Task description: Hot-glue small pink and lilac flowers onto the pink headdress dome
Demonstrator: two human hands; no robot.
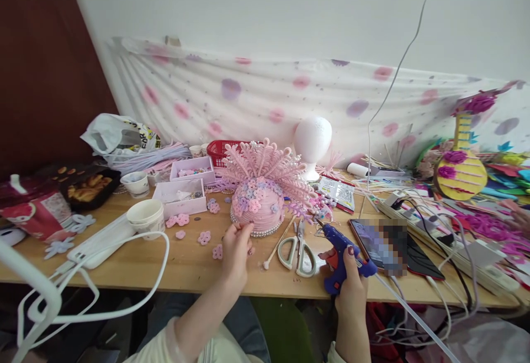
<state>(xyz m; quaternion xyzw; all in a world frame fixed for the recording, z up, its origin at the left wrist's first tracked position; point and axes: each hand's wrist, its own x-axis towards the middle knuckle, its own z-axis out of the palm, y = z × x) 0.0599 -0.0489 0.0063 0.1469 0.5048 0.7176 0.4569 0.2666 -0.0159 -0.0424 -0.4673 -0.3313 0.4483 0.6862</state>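
A pink dome-shaped headpiece (265, 215) stands at the table's middle, with a fan of pink fuzzy loops (267, 164), small pink and purple flowers on its front and a pearl trim along its base. My left hand (238, 250) is at its lower left edge, thumb and fingers pinched together; what they hold is hidden. My right hand (351, 280) grips a blue hot glue gun (342, 250), whose nozzle points up and left toward the headpiece. Scissors (298, 252) and a thin stick (279, 241) lie between my hands. Loose pink flowers (204, 237) are left of my left hand.
White boxes (182, 197) of beads and paper cups (146, 217) stand left. Behind are a red basket (215, 150) and a white foam head (312, 142). Phones (372, 244), a power strip (455, 247) and cables crowd the right. Another person's hand (519, 217) shows at the far right.
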